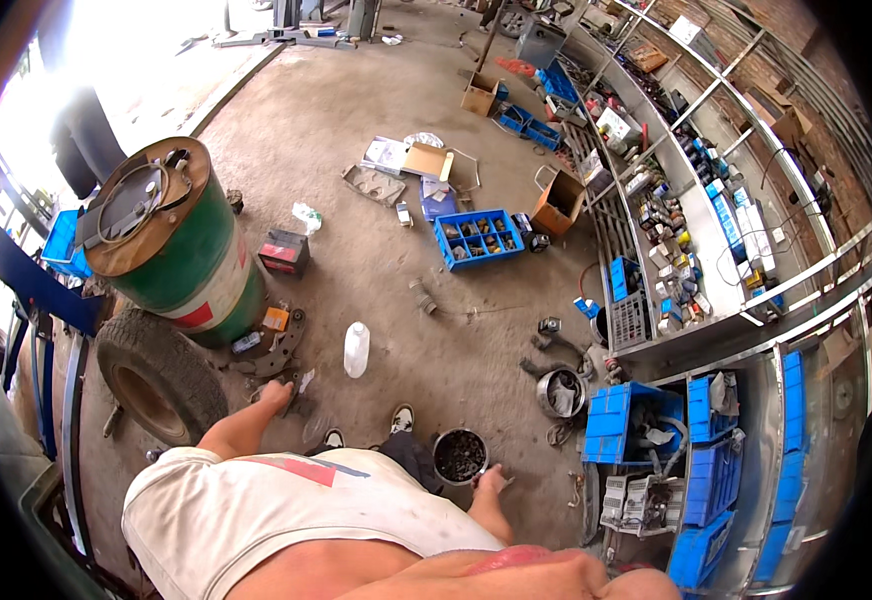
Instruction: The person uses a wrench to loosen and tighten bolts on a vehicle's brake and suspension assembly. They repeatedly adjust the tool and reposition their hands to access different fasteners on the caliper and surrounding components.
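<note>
My right hand (492, 480) grips the rim of a round metal pot (438, 468), close to my legs. Small dark metal pieces (461, 456), too small to tell apart, fill much of that pot. Out to the left, my left hand (276, 394) reaches down with its fingers closed, near a dark, curved metal car part (282, 350) on the floor. What lies in those fingers is too small to make out. An orange box (275, 319) sits at the metal part's far end. A white plastic bottle (356, 352) stands ahead of my feet.
At left a green drum (196, 250) stands behind a tyre (151, 385). A battery (284, 252) and a blue compartment tray (478, 240) rest on the floor ahead. Shelves (696, 200) and blue bins (621, 425) line the right side. Another metal bowl (546, 398) stands near them.
</note>
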A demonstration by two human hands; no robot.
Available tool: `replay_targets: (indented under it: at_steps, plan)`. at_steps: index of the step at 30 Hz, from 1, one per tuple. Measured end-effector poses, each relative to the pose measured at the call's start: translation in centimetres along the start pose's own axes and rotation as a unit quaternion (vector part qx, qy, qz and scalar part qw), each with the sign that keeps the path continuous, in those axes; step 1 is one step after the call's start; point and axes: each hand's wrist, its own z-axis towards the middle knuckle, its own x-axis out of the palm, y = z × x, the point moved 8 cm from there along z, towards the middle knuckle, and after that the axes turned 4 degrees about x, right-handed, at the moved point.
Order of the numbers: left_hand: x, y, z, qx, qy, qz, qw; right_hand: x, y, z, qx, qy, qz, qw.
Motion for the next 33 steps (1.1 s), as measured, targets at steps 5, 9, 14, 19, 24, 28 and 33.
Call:
replay_targets:
  at_steps: [5, 9, 14, 19, 24, 28, 33]
  plan:
    - [1.0, -11.4, 0.6, 0.059, 0.018, 0.011, 0.998, 9.8, 9.0, 0.4, -0.039, 0.158, 0.041, 0.986]
    - [0.9, -25.2, -4.8, 0.147, -0.013, -0.172, 0.974, 17.7, 17.8, -6.4, -0.009, 0.361, 0.056, 0.931]
    - [-0.6, -36.9, -13.2, 0.37, -0.078, -0.258, 0.889, 27.3, 24.7, -19.5, 0.011, 0.585, 0.018, 0.811]
    - [-5.5, -36.1, -16.7, 0.483, -0.157, -0.425, 0.75, 27.3, 24.6, -35.8, 0.01, 0.739, -0.106, 0.666]
    - [0.7, -19.4, -7.0, -0.073, -0.19, -0.72, 0.663, 24.6, 22.6, -43.6, -0.325, 0.722, -0.255, 0.555]
    - [-1.5, -22.3, -14.4, 0.13, 0.098, -0.824, 0.543, 26.5, 19.5, -46.0, -0.782, 0.469, -0.23, 0.341]
    - [-2.7, -20.6, -25.3, 0.115, 0.123, -0.816, 0.552, 43.3, 17.3, -21.3, -0.346, 0.484, -0.237, 0.768]
